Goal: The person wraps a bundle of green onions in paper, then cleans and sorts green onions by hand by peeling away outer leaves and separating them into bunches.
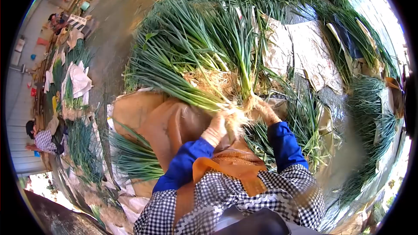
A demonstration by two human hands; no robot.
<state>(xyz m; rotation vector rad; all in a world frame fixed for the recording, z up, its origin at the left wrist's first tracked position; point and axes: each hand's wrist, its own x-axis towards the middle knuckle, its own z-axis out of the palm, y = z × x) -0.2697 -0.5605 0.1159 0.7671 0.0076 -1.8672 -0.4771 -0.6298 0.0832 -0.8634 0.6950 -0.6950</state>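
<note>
My left hand (214, 131) is closed round the root end of a bunch of green onions (193, 98), whose leaves fan out to the upper left. Pale, stringy roots stick out beside my fingers. To its right, my right hand (266, 111) grips a smaller upright bunch of green onions (244, 67) near its roots. The two root ends nearly meet; whether they touch I cannot tell. Beyond my hands lies a large heap of green onions (174, 35), with straw-coloured roots (213, 82) at its near side. A brown apron (174, 122) covers my lap.
Another pile of green onions (137, 156) lies left of my lap, and more line the right side (370, 122). White sacks (311, 48) are spread at the upper right. A person in a checked shirt (45, 141) sits at the far left near further onion piles.
</note>
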